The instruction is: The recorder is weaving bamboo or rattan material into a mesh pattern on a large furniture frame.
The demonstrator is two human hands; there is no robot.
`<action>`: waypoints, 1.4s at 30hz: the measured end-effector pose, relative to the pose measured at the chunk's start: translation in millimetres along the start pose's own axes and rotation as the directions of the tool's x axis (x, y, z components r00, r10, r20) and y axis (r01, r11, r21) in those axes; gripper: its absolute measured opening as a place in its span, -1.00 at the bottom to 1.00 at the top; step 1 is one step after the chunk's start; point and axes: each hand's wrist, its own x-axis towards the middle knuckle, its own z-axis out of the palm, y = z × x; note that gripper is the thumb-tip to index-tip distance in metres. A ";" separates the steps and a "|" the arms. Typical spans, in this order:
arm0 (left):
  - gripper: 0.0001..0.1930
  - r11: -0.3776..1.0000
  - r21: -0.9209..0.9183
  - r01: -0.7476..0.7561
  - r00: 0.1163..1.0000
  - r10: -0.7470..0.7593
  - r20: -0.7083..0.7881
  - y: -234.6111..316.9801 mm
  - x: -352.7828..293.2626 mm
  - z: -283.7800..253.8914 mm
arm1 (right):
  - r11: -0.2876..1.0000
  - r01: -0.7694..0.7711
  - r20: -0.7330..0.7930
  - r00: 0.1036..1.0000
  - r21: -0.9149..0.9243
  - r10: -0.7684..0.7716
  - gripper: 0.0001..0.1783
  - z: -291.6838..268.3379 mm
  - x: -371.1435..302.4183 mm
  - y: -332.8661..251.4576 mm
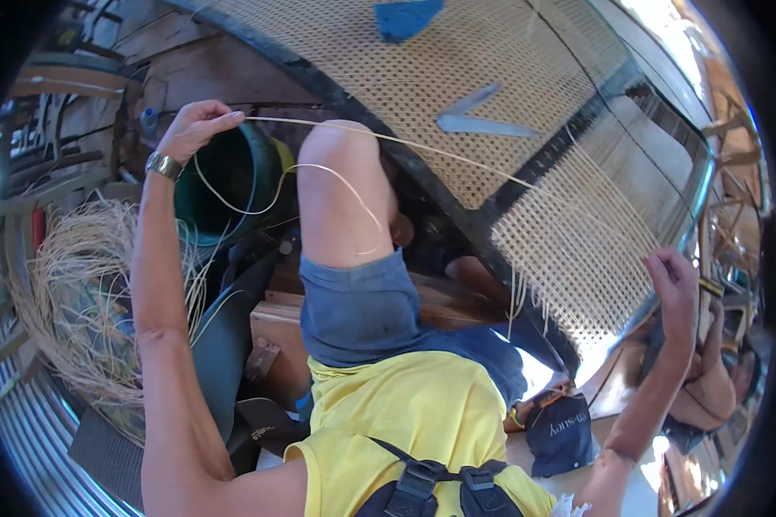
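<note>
My left hand (200,129) is raised at the upper left, thumb and finger pinched on a thin pale cane strand (379,136). From there the strand runs nearly taut across my knee to the woven cane panel (569,215) in its dark frame. Its loose tail (345,177) curls below my left hand and over my thigh. At the panel's right edge, my right hand (674,289) has its fingertips together against the weave; whether a strand lies between them is too small to make out. Short strand ends (517,297) hang from the panel's near-left edge.
A V-shaped bladed tool (483,121) and a blue piece (405,19) lie on the finished weave. A dark green bucket (220,181) stands by my left forearm, beside a heap of cane (86,293). A dark cap (560,431) lies lower right; another person (707,388) is beyond my right arm.
</note>
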 end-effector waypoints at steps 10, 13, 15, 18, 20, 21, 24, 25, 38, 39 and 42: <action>-0.75 0.978 -0.088 -0.191 0.971 0.201 0.127 43.3 -1.9 12.5 | 0.989 -0.095 0.046 0.995 0.112 0.091 -0.89 -11.6 -18.5 62.0; -0.75 0.978 -0.083 -0.194 0.960 0.206 0.187 72.6 -5.7 22.5 | 0.983 -0.146 0.020 0.989 0.109 0.144 -0.89 -20.8 -32.6 83.9; -0.76 0.977 -0.079 -0.196 0.955 0.209 0.212 90.6 -5.5 27.5 | 0.973 -0.196 0.026 0.981 0.123 0.195 -0.89 -26.9 -40.8 88.5; -0.77 0.982 -0.105 -0.155 0.936 0.180 0.302 109.2 -0.7 36.1 | 0.960 -0.234 0.017 0.972 0.153 0.234 -0.88 -33.2 -51.1 99.1; -0.78 0.982 -0.146 -0.119 0.923 0.164 0.348 121.1 2.7 42.1 | 0.959 -0.223 -0.001 0.974 0.176 0.226 -0.88 -35.0 -59.1 107.1; -0.78 0.982 -0.139 -0.127 0.920 0.169 0.353 124.7 4.8 45.2 | 0.966 -0.202 -0.016 0.978 0.160 0.207 -0.88 -35.1 -62.4 111.3; -0.74 0.980 -0.079 -0.183 0.915 0.199 0.352 137.5 9.6 54.5 | 0.971 -0.196 -0.039 0.978 0.135 0.203 -0.88 -37.6 -73.7 121.2; -0.75 0.980 -0.087 -0.177 0.910 0.196 0.365 144.8 8.2 56.1 | 0.971 -0.207 -0.038 0.976 0.117 0.212 -0.88 -38.1 -77.5 125.3; -0.77 0.868 0.114 -0.483 0.777 0.364 0.513 247.0 -11.8 113.4 | 0.722 -0.476 -0.721 0.691 -0.502 -0.046 -0.41 -125.1 -143.1 300.2; -0.77 0.857 0.061 -0.512 0.739 0.402 0.541 271.2 -30.5 148.8 | 0.901 -0.284 -0.726 0.686 -0.328 -0.048 -0.40 -82.4 -121.6 228.4; -0.81 0.786 -0.068 -0.614 0.591 0.516 0.620 320.8 -81.9 252.7 | 0.823 0.251 -0.544 0.835 0.510 0.082 -0.50 28.4 -98.1 58.1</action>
